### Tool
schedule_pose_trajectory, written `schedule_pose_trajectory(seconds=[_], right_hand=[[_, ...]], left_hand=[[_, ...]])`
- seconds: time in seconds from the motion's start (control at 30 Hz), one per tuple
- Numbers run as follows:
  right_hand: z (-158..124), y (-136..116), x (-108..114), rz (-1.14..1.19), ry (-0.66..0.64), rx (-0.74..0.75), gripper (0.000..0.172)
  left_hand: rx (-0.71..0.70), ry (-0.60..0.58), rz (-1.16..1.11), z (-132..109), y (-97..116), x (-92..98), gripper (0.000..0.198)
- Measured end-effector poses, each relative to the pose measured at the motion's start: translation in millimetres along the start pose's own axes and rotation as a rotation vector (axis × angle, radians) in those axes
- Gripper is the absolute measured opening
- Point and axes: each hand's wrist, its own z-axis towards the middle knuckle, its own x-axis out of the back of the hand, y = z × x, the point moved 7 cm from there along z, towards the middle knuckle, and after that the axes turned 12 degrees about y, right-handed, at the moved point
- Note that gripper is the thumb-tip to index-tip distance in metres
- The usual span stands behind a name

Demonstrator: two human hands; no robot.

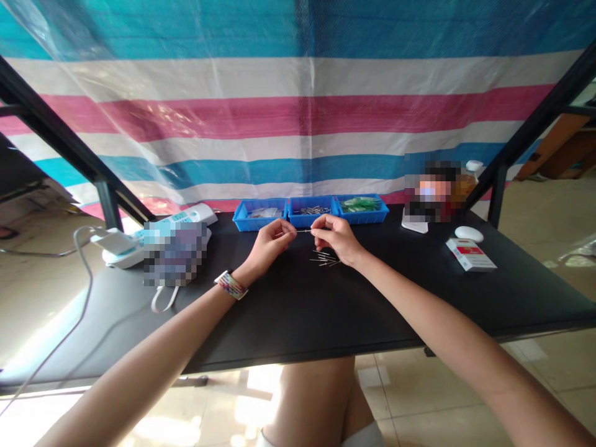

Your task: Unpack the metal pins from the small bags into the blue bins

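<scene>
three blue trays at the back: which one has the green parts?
The rightmost tray; only its contents are green. The middle tray holds metal pins, and the left tray holds pale, clear-looking bits.

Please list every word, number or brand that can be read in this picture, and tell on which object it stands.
No text here can be read.
Red and white box: its print is too small.
White device with buttons: markings too small.
Blue trays: no labels visible.

Passage over near tabletop (298,310); blue trays (311,214) wall far edge (pins (325,258) before them).
</scene>
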Motion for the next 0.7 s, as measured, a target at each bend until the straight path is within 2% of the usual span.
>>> schedule_pose_trajectory(seconds=[0.13, 0.27, 0.5, 0.7], right_hand=[[-0.3, -1.7, -0.4, -0.012, 0.008, 0.031, 0.031], [-0.6, -2.3, -1.4, -0.018, 0.01, 0.049, 0.031], [0.5, -0.7, 0.6, -0.03, 0.024, 0.04, 0.026], [-1.3, -1.6, -0.4, -0.028, -0.007, -0.006, 0.026]], left_hand=[[0.078, -0.023, -0.005, 0.2, -5.7, -0.8, 0.034], [0.093, -0.033, 0.024, 1.0, -10.0, -1.3, 0.043], [0.029, -0.003, 0.057, 1.0, -4.1, -2.2, 0.052], [-0.015, 0.034, 0.066, 1.0, 1.8, 0.9, 0.05]])
